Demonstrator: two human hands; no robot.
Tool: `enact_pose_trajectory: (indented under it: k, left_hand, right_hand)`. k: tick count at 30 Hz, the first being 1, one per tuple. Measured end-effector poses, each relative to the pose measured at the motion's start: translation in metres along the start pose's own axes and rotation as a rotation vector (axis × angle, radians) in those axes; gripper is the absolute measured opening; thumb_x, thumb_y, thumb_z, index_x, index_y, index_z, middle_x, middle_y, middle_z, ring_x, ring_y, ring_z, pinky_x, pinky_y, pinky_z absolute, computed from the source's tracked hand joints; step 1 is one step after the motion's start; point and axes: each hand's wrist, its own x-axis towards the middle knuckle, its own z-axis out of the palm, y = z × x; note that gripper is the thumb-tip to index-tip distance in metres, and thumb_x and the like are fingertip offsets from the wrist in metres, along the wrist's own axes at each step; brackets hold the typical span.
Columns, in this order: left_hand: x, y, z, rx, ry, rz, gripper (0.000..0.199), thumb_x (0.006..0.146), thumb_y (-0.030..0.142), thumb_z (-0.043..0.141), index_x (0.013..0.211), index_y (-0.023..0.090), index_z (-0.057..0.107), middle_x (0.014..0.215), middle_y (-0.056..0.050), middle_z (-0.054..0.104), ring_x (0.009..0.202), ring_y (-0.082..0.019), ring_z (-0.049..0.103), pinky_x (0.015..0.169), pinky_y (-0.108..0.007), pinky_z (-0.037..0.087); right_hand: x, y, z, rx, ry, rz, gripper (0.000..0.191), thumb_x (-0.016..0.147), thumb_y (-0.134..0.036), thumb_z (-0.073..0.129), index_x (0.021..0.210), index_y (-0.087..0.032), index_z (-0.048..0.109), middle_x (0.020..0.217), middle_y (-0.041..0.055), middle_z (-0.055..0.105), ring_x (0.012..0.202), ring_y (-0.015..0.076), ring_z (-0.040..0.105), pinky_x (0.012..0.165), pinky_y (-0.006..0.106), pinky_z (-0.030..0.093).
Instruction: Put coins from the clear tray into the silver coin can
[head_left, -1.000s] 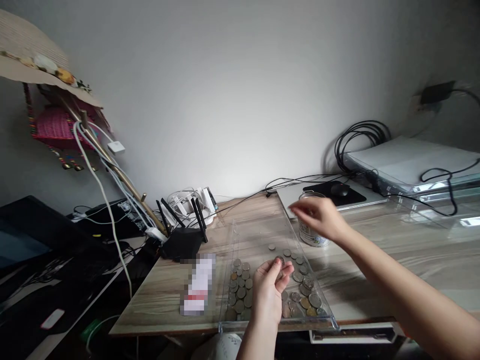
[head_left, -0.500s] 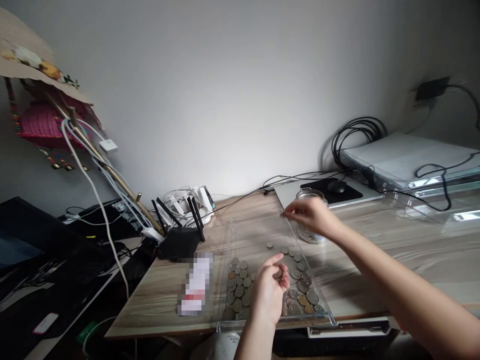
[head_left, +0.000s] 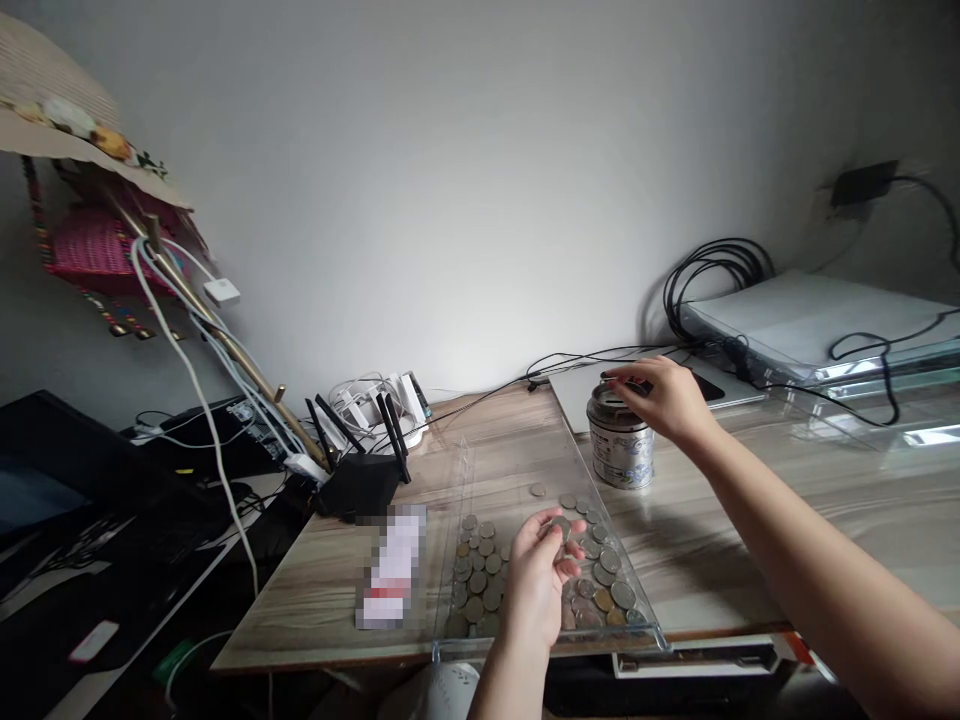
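Note:
My left hand [head_left: 536,560] is over the clear plastic tray [head_left: 517,455], its thumb and fingers closed on a coin [head_left: 561,526]. Beneath and around it, several loose coins [head_left: 478,582] lie on the tray in a left group and a right group, mostly silver with a few golden ones. My right hand [head_left: 660,398] is at the top of a round metal tin [head_left: 622,455] with a printed side, standing just right of the tray. Its fingers are pinched over the lid; whatever they hold is too small to make out.
Left of the tray are a blurred paper strip [head_left: 391,568] and a black router [head_left: 360,485] with upright antennas. Behind the tin lies a silver laptop [head_left: 574,388] with a black pad. A clear stand [head_left: 825,370] and coiled black cable [head_left: 712,275] occupy the right back.
My right hand has moved right from beside the tin to over its lid, uncovering the tin's front. My left thumb has come onto the coin, which now shows raised between the fingers.

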Motion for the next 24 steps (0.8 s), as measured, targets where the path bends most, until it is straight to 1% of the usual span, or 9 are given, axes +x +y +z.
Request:
enact_pose_trajectory:
  k: [2,3,8,11,13,15,18,21,24]
  left_hand:
    - [0.001,0.0,-0.001,0.014,0.012,0.031,0.027,0.063,0.026,0.065,0.082,0.011,0.053,0.083,-0.012,0.064,0.052,-0.006,0.051,0.042,-0.015,0.033]
    - [0.001,0.0,-0.001,0.018,0.021,0.048,0.026,0.063,0.027,0.066,0.079,0.011,0.053,0.081,-0.012,0.064,0.051,-0.005,0.05,0.041,-0.014,0.031]
    - [0.002,-0.001,-0.001,0.03,0.059,0.1,0.028,0.062,0.033,0.065,0.074,0.012,0.051,0.071,-0.008,0.064,0.046,-0.004,0.047,0.039,-0.014,0.026]
    - [0.003,0.0,-0.001,0.032,0.076,0.102,0.03,0.06,0.035,0.066,0.073,0.012,0.052,0.068,-0.006,0.062,0.044,-0.004,0.046,0.038,-0.015,0.024]
    - [0.003,0.0,0.0,0.021,0.072,0.087,0.03,0.062,0.036,0.064,0.075,0.012,0.053,0.067,-0.006,0.062,0.044,-0.005,0.046,0.037,-0.015,0.024]
    - [0.004,0.0,0.0,-0.012,0.06,0.053,0.027,0.066,0.033,0.059,0.081,0.011,0.055,0.068,-0.008,0.062,0.046,-0.006,0.047,0.038,-0.016,0.026]
    - [0.003,0.001,0.0,-0.072,0.065,0.001,0.024,0.068,0.019,0.05,0.09,0.009,0.055,0.074,-0.01,0.062,0.05,-0.007,0.05,0.044,-0.018,0.035]
    - [0.001,0.003,0.001,-0.108,0.087,-0.025,0.034,0.065,0.007,0.043,0.097,0.007,0.053,0.081,-0.012,0.063,0.057,-0.01,0.056,0.059,-0.025,0.045]
    - [-0.001,0.005,0.003,-0.129,0.083,-0.025,0.041,0.063,0.002,0.042,0.103,0.005,0.049,0.087,-0.014,0.063,0.071,-0.015,0.061,0.076,-0.032,0.046]
  right_hand:
    - [-0.009,-0.021,0.0,0.08,0.057,-0.071,0.024,0.075,-0.029,0.048,0.087,-0.017,0.065,0.075,0.0056,0.064,0.07,0.0161,0.054,0.065,0.027,0.041]
    - [-0.014,-0.031,0.0,0.13,0.003,-0.114,0.024,0.077,-0.029,0.047,0.086,-0.016,0.065,0.074,0.0057,0.063,0.067,0.0148,0.054,0.063,0.026,0.04]
    - [-0.039,-0.068,0.019,0.353,-0.692,-0.322,0.019,0.073,-0.029,0.054,0.082,-0.017,0.065,0.072,0.0027,0.064,0.058,0.0105,0.053,0.052,0.021,0.038]
    - [-0.048,-0.073,0.032,0.448,-0.88,-0.323,0.015,0.072,-0.024,0.054,0.078,-0.016,0.065,0.069,0.0019,0.064,0.057,0.0095,0.053,0.051,0.019,0.038]
    - [-0.046,-0.073,0.033,0.482,-0.845,-0.288,0.015,0.073,-0.023,0.052,0.076,-0.016,0.065,0.068,0.0022,0.065,0.058,0.0095,0.054,0.052,0.019,0.038]
    - [-0.039,-0.067,0.028,0.486,-0.711,-0.249,0.018,0.075,-0.026,0.052,0.077,-0.016,0.066,0.071,0.0028,0.065,0.06,0.0101,0.055,0.054,0.02,0.039]
    - [-0.02,-0.047,0.013,0.357,-0.361,-0.143,0.021,0.076,-0.03,0.05,0.082,-0.019,0.067,0.077,0.0034,0.066,0.065,0.0117,0.056,0.057,0.021,0.04]
    - [-0.003,-0.017,0.001,0.066,-0.056,0.025,0.022,0.073,-0.032,0.053,0.085,-0.021,0.068,0.077,0.0035,0.066,0.068,0.0148,0.056,0.057,0.023,0.04]
    - [0.005,0.008,-0.002,-0.113,-0.061,0.116,0.02,0.069,-0.03,0.055,0.08,-0.024,0.069,0.075,0.0023,0.066,0.069,0.0166,0.057,0.055,0.024,0.04]
